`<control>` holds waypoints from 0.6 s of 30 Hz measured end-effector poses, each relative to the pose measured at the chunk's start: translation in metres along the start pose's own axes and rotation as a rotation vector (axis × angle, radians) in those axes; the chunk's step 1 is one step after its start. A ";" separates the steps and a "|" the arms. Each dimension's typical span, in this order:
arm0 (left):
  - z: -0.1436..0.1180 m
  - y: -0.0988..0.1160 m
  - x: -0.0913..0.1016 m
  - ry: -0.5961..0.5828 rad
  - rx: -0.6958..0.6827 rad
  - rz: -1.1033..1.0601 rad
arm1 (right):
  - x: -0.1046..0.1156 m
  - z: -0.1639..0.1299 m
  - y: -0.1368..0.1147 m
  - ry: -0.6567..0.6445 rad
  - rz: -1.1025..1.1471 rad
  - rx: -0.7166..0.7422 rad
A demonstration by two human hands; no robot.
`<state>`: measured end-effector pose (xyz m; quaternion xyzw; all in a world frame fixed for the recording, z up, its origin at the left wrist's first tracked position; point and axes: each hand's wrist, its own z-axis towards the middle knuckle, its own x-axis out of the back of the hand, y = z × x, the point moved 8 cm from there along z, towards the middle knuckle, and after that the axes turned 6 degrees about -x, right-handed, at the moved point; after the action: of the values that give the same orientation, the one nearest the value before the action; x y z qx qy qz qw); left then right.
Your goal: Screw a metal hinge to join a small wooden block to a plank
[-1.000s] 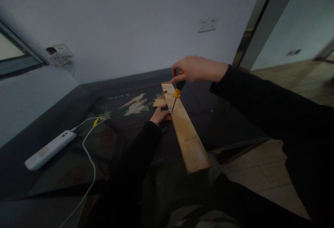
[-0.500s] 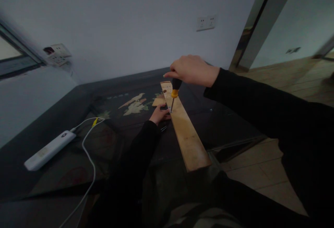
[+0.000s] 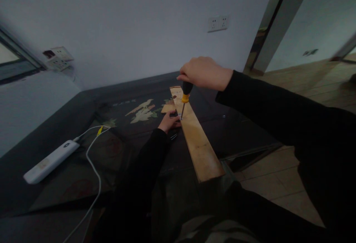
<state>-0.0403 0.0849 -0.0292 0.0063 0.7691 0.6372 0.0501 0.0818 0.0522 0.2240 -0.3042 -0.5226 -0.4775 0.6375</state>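
Note:
A long pale wooden plank [image 3: 198, 143] lies on a dark glass-topped table [image 3: 236, 128], its near end sticking out past the table edge. My right hand [image 3: 204, 72] is closed over the top of a screwdriver [image 3: 185, 96] with a black and yellow handle. The screwdriver stands nearly upright with its tip on the plank's left edge. My left hand [image 3: 168, 121] rests on the table against that edge, fingers right at the tip. Whatever small part sits under the tip is too small to make out.
A white power strip [image 3: 47, 161] with a white cable [image 3: 94, 169] lies at the table's left. A small wooden piece [image 3: 168, 108] sits beside the plank's far end. Wall sockets [image 3: 218, 23] are on the wall behind. A tiled floor [image 3: 280, 176] opens to the right.
My right hand has shifted slightly left and turned on the screwdriver handle, which now stands more upright. My left hand and the plank have stayed put.

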 end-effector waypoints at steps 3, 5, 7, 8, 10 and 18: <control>-0.001 0.001 0.000 0.004 -0.001 0.003 | 0.000 0.000 0.003 0.069 -0.027 -0.067; -0.002 0.001 0.000 -0.003 -0.012 0.000 | -0.001 0.002 0.006 0.034 -0.006 -0.034; -0.001 0.000 0.000 -0.010 -0.024 -0.004 | -0.004 0.006 0.007 -0.055 0.040 0.061; 0.000 0.000 0.001 -0.012 -0.027 -0.003 | -0.005 0.006 0.006 -0.099 0.065 0.123; 0.001 -0.002 0.001 -0.011 -0.027 -0.002 | -0.004 0.005 0.002 -0.149 0.093 0.226; 0.000 0.000 0.000 0.003 0.002 0.001 | 0.000 0.000 0.001 0.007 -0.032 0.007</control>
<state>-0.0400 0.0847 -0.0292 0.0055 0.7697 0.6366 0.0486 0.0823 0.0526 0.2242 -0.2919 -0.5267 -0.4868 0.6328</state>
